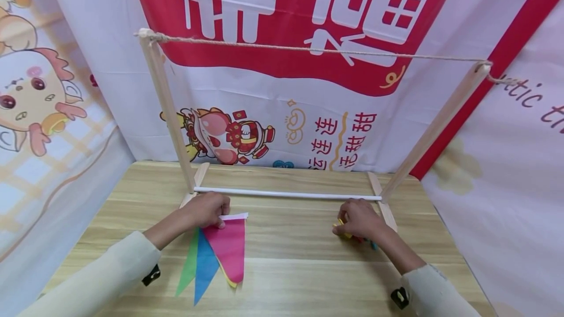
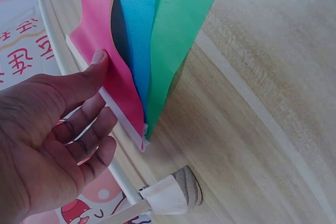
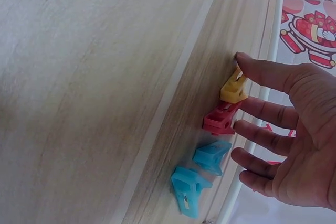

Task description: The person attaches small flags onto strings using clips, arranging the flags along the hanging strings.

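Note:
A bundle of triangular flags lies on the wooden table [image 1: 308,273], with pink [image 1: 229,248] on top and blue [image 1: 204,268] and green [image 1: 189,263] fanned out beneath. A white band [image 1: 235,216] runs along their top edge. My left hand [image 1: 209,209] rests at that band. In the left wrist view its thumb touches the pink flag [image 2: 100,30] and the left hand [image 2: 97,90] has its fingers loosely extended. My right hand [image 1: 357,219] hovers over several small plastic clips. In the right wrist view the right hand [image 3: 247,124] has its fingers spread, and the index tip touches the yellow clip [image 3: 233,88]. Below that lie a red clip [image 3: 220,119] and two blue clips [image 3: 211,156].
A wooden rack stands at the back of the table, with two slanted posts [image 1: 165,106] and a rope [image 1: 308,50] strung between their tops. A white rod [image 1: 286,193] lies across its base just beyond both hands. Printed banners [image 1: 286,62] hang close behind and to both sides.

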The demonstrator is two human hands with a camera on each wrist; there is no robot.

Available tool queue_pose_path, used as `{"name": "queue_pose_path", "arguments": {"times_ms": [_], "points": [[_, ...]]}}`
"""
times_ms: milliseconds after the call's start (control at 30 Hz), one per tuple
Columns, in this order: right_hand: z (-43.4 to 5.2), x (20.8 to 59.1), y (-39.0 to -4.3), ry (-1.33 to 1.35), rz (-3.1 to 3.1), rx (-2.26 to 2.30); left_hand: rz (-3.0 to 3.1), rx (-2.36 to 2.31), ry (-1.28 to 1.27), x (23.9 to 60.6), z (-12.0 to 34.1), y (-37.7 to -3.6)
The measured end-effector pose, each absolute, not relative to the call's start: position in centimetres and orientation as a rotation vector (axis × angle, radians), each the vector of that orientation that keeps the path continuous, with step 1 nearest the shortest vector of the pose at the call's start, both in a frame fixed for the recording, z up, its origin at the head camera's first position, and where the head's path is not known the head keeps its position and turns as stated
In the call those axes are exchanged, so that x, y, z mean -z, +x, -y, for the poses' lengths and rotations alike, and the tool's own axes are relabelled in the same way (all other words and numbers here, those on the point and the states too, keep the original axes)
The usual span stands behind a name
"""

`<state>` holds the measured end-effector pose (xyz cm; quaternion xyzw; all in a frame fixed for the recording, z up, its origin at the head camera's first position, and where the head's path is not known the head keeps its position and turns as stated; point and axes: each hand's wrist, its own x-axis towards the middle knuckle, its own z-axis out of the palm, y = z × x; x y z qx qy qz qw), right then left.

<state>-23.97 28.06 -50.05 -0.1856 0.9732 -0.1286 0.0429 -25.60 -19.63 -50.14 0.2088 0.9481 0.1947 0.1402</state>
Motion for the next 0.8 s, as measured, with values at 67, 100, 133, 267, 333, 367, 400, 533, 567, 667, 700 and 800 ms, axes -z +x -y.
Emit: {"name": "queue_pose_path", "arguments": {"times_ms": [67,100,133,267,333,367,400,533,567,667,700,800], "points": [[-28.0,50.0,-24.0,-0.588,-2.978,0.399,-2.743,-0.577,0.600,50.2,19.7,-25.6],[-28.0,50.0,-24.0,-0.593,-2.976,0.404,-2.744,-0.587,0.599,50.3,19.8,-25.6],[-28.0,50.0,-24.0,-0.598,-2.972,0.415,-2.746,-0.595,0.610,50.3,19.8,-25.6],[-27.6,49.7,-24.2,-0.612,-2.943,0.472,-2.740,-0.633,0.641,50.4,20.1,-25.5],[-27.5,49.5,-24.3,-0.628,-2.916,0.530,-2.732,-0.649,0.664,50.4,20.2,-25.5],[-27.3,49.5,-24.4,-0.633,-2.899,0.566,-2.726,-0.658,0.667,50.4,20.2,-25.5],[-27.2,49.5,-24.5,-0.633,-2.875,0.610,-2.720,-0.665,0.678,50.4,20.3,-25.6],[-27.1,49.6,-24.9,-0.550,-2.768,0.817,-2.689,-0.692,0.702,50.4,20.4,-25.6],[-27.1,49.7,-25.0,-0.517,-2.747,0.865,-2.681,-0.699,0.707,50.4,20.4,-25.6],[-27.2,50.0,-25.2,-0.425,-2.689,1.009,-2.655,-0.719,0.716,50.4,20.5,-25.7],[-27.3,50.0,-25.3,-0.403,-2.666,1.061,-2.647,-0.728,0.724,50.4,20.5,-25.8],[-27.3,50.0,-25.4,-0.358,-2.582,1.211,-2.628,-0.746,0.747,50.3,20.6,-25.9]]}}
